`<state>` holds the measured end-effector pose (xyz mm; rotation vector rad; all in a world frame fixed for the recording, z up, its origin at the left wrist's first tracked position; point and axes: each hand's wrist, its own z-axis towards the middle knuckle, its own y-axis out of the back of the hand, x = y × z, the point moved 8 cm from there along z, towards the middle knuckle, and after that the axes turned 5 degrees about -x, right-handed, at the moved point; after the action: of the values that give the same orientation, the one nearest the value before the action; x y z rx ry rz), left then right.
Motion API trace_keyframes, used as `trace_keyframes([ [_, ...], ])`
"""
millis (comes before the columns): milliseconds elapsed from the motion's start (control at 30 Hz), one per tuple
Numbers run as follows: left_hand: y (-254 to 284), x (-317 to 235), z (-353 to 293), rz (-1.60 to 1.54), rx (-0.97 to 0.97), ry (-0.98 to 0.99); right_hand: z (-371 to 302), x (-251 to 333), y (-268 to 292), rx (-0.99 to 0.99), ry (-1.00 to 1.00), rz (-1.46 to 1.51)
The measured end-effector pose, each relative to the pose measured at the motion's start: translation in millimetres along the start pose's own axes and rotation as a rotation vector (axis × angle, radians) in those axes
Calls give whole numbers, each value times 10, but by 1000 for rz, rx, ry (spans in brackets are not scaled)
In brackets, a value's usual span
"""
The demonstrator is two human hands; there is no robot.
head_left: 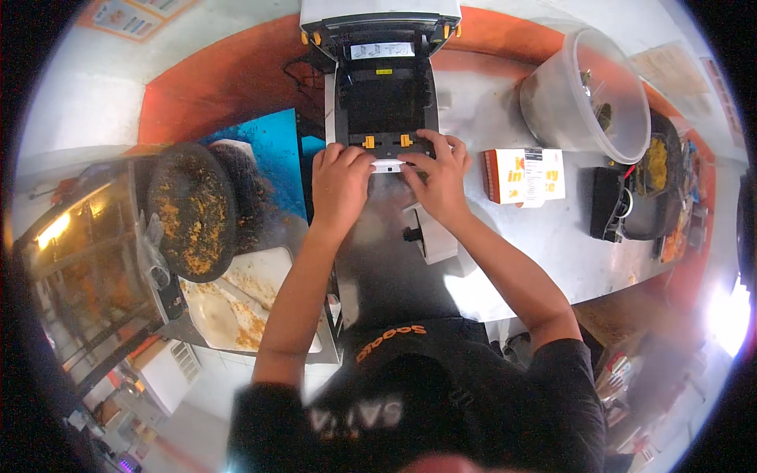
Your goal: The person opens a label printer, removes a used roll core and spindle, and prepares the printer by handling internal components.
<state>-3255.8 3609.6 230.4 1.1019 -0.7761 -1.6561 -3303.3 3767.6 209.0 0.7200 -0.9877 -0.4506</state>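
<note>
A label printer (331,106) stands straight ahead with its lid (381,10) raised, showing the dark inside and two yellow guides. Its pale front panel (387,166) sits between my hands. My left hand (342,183) grips the left end of that front edge, thumb toward the middle and fingers bent over it. On the opposite end, my right hand (443,177) holds the edge with thumb and bent fingers, the index reaching toward the right guide. A white paper roll (436,234) lies on the counter beside my right forearm, with a black knob-like piece at its left.
To the right are an orange and white carton (524,176), a large translucent bucket (585,98) and a black device (607,205). At left, a dark oval pan (192,213) with orange crumbs rests by a blue board (281,142) and a soiled white tray (229,315).
</note>
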Motion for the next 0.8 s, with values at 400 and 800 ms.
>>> trace_keyframes([
  [400,56,60,-65,17,16,141,-91,-51,58,-67,-131,-18],
  [800,5,-54,-177,16,-84,366,-315,-21,21,-108,-339,129],
])
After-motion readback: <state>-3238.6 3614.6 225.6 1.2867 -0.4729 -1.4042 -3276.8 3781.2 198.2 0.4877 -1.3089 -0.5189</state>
